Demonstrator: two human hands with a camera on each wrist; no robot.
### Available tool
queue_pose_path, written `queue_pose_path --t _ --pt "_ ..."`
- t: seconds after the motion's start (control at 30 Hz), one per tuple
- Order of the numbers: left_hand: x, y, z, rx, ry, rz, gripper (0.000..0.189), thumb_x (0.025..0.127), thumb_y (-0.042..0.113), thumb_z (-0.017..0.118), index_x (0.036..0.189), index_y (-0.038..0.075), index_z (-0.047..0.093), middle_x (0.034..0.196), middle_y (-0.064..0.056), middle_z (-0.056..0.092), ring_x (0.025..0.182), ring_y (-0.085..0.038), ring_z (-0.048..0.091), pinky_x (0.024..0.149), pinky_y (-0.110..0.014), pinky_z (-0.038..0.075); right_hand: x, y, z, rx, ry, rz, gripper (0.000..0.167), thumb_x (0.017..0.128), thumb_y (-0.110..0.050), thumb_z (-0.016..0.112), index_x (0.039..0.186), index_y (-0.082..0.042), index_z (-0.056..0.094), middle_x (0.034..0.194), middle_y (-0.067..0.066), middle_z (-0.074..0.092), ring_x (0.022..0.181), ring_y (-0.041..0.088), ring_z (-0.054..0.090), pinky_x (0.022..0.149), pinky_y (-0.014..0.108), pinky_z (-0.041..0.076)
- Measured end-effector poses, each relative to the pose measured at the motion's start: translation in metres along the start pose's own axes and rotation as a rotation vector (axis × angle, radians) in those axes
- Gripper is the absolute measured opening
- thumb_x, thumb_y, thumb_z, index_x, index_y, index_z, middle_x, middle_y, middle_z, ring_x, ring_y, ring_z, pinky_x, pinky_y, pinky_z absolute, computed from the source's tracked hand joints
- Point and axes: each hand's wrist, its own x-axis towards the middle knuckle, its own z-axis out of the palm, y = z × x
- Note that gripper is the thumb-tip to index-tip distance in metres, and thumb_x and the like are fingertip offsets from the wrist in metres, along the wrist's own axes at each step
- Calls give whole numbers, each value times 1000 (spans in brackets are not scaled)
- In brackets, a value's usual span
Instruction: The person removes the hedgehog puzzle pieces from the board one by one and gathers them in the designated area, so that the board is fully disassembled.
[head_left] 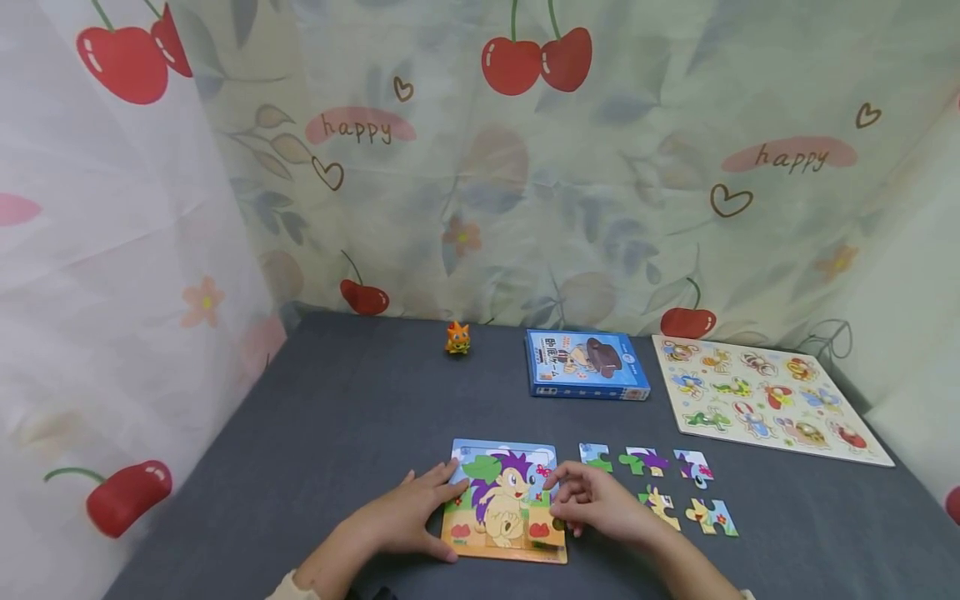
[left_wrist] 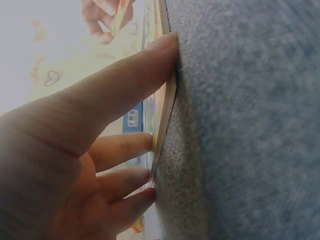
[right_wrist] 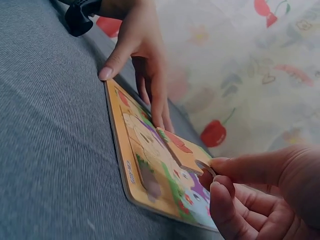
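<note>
A jigsaw board (head_left: 504, 554) with a purple-spined hedgehog picture lies on the dark cloth. My left hand (head_left: 397, 515) rests along its left side, fingers extended over the edge and thumb at the near left corner. In the left wrist view the thumb and fingertips touch the edge of the board (left_wrist: 167, 107). My right hand (head_left: 603, 504) pinches a puzzle piece (head_left: 542, 527) between thumb and index finger. That orange piece with a red shape (right_wrist: 181, 150) tilts over the board's near right corner in the right wrist view.
Several loose puzzle pieces (head_left: 646, 460) lie right of the board, near my right forearm. Behind them are a blue box (head_left: 588, 390) and, farther right, a wooden insect board (head_left: 780, 447). A small orange figurine (head_left: 457, 339) stands at the back. Printed curtains (head_left: 525, 192) surround the table.
</note>
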Motion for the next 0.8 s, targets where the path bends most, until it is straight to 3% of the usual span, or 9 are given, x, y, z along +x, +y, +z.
queue_pose_path --t 0.5,0.8 --pt "-3 2 -2 -11 8 -10 85 70 49 76 142 22 40 156 -5 21 144 -27 18 111 -60 12 -38 15 -31 -3 29 14 39 89 -18 63 115 8 50 81 5 61 62 10 54 55 25 51" --pt "-2 3 -1 -9 8 -9 85 71 48 76 142 23 40 156 -5 21 144 -27 18 112 -60 12 -53 25 -38 13 27 38 41 91 -18 61 118 10 50 82 5 62 62 9 54 56 24 51"
